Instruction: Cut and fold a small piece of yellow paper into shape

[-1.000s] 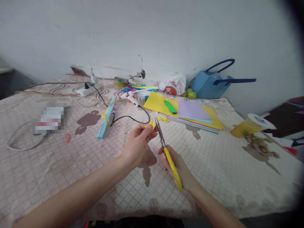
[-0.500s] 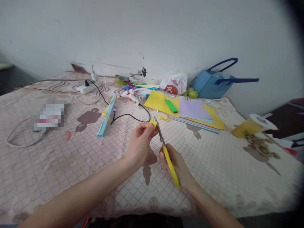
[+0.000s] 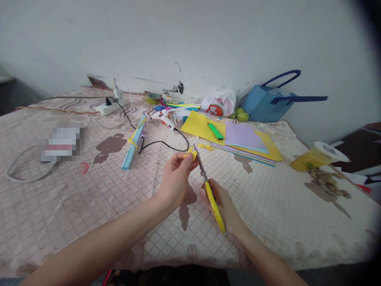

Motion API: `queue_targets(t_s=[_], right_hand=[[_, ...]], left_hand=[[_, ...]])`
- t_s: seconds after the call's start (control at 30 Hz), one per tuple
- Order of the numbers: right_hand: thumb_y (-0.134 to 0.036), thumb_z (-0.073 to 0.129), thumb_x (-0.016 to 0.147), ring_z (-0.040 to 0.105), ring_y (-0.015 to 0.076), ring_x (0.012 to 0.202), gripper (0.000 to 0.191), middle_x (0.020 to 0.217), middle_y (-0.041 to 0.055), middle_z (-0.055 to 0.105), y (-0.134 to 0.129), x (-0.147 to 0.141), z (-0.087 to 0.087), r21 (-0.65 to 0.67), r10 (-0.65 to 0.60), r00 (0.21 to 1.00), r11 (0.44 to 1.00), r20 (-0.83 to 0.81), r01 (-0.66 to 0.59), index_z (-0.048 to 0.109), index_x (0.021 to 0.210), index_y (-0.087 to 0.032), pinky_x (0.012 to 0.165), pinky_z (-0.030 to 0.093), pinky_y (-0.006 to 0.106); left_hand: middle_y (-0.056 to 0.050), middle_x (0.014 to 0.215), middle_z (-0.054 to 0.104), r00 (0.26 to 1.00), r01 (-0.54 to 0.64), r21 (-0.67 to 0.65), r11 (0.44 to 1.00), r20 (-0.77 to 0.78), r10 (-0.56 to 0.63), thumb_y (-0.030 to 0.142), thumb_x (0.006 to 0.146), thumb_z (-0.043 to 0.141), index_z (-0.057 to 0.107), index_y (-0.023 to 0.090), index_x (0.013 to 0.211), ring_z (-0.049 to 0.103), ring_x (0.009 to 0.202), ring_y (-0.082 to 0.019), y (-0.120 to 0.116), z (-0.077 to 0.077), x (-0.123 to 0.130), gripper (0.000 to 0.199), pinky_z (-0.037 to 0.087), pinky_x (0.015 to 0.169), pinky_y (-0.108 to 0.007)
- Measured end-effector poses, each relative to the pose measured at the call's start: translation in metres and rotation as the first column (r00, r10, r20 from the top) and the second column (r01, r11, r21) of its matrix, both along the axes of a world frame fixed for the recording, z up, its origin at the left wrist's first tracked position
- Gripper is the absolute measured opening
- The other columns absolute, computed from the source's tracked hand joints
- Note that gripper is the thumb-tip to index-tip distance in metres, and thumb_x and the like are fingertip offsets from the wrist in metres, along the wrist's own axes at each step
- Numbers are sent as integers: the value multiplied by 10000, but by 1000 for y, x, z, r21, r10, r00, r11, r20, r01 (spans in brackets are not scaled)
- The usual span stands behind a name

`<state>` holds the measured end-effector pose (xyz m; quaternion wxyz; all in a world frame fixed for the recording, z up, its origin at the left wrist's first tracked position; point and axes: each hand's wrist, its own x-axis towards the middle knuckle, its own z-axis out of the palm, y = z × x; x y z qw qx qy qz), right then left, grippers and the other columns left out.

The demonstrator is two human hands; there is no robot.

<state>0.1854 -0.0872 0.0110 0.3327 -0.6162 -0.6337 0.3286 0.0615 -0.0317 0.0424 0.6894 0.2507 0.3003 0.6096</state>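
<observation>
Between the thumb and fingers of my left hand (image 3: pixel 176 174) is pinched a small piece of yellow paper (image 3: pixel 193 154). My right hand (image 3: pixel 222 202) grips yellow-handled scissors (image 3: pixel 214 208), whose blades point away from me and lie against the right side of that piece. Whether the blades are parted is hard to make out. Small yellow paper cuttings (image 3: pixel 205 146) lie on the table just beyond the blade tips. To the left of my hands rests a light blue folded paper strip (image 3: pixel 133 145) with a yellow band around it.
Behind my hands are a white glue gun (image 3: pixel 164 119) with a black cord, a yellow sheet (image 3: pixel 193 126) and a green cutter (image 3: pixel 215 131). A power strip (image 3: pixel 107 107) stands back left. On the right are a blue bag (image 3: pixel 260 104), a tilted drink cup (image 3: pixel 309 158) and peanuts (image 3: pixel 327 181).
The view has shifted very slightly. Both hands, the yellow paper piece and the scissors hold nearly the same places.
</observation>
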Motion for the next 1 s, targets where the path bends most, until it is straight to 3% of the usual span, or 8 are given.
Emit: queue_targets(t_s=[1.0], right_hand=[[-378,570,809,425,125,531,250,608,-15,529,-4,4,4,-4,5,999,1000,38,-4,410,711,-213,495,309,247]], left_hand=[[-3,808,635,999,44,-10,999,11,-44,215,715,716,580,154,711,596,817,-114,-4,2,-8,149,452,891,-306]])
